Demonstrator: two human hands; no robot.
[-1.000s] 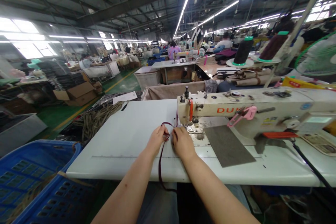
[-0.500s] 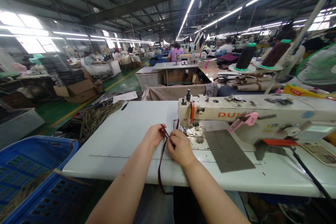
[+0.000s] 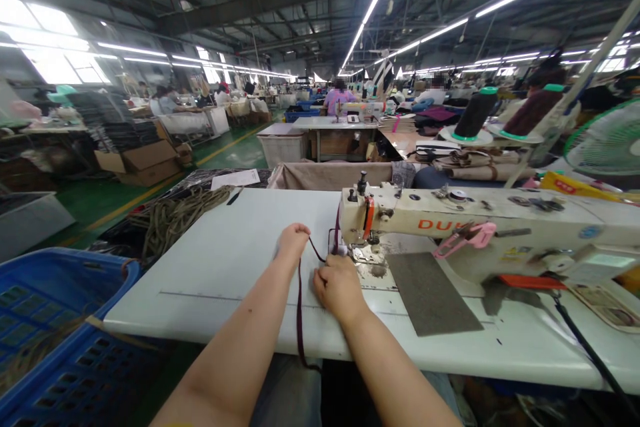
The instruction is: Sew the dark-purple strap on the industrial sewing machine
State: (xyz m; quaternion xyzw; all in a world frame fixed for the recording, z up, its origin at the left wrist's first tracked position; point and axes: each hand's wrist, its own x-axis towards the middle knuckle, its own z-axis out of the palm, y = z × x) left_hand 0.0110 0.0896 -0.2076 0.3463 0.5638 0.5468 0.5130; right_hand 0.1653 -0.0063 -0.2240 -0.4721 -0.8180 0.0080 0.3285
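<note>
A narrow dark maroon strap [image 3: 300,317] hangs from my left hand [image 3: 293,245] over the table's front edge. My left hand pinches it just above the tabletop, and a short stretch runs tight from there to my right hand [image 3: 339,285]. The fingers of my right hand are curled on that stretch, close to the needle area of the sewing machine [image 3: 480,213]; their tips are partly hidden. More maroon strap shows upright beside the left end of the machine head. A flat grey-brown piece [image 3: 433,293] lies under the machine arm.
A blue basket [image 3: 75,267] stands at the left of the white table [image 3: 225,267]. Bundled olive straps [image 3: 183,217] lie beyond the table's left edge. Thread cones [image 3: 477,113] and a green fan [image 3: 605,137] are at the right. Other people sit farther back.
My left hand has moved slightly up and left, stretching the strap between my hands. My right hand stays near the needle area with its fingers curled. The view has shifted slightly.
</note>
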